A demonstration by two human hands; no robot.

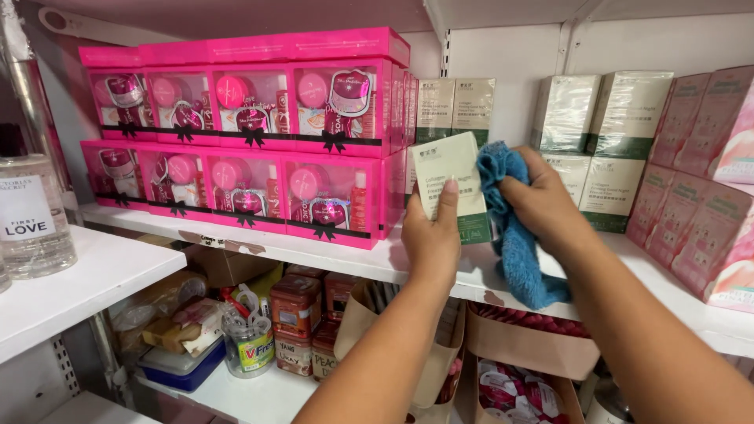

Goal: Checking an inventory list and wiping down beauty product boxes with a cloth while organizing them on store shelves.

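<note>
My left hand (430, 235) grips a small cream and green carton (452, 179) and holds it upright in front of the white shelf (330, 255). The thumb lies across the carton's front. My right hand (542, 206) clutches a blue cloth (514, 235) and presses it against the carton's right side. The cloth's tail hangs down onto the shelf board. Both forearms reach in from the lower right.
Stacked pink gift boxes (251, 133) fill the shelf's left. More cream and green cartons (601, 129) stand behind and to the right, next to pale pink boxes (707, 180). A clear bottle (31, 216) stands on a side shelf at left. Jars, tins and paper bags sit below.
</note>
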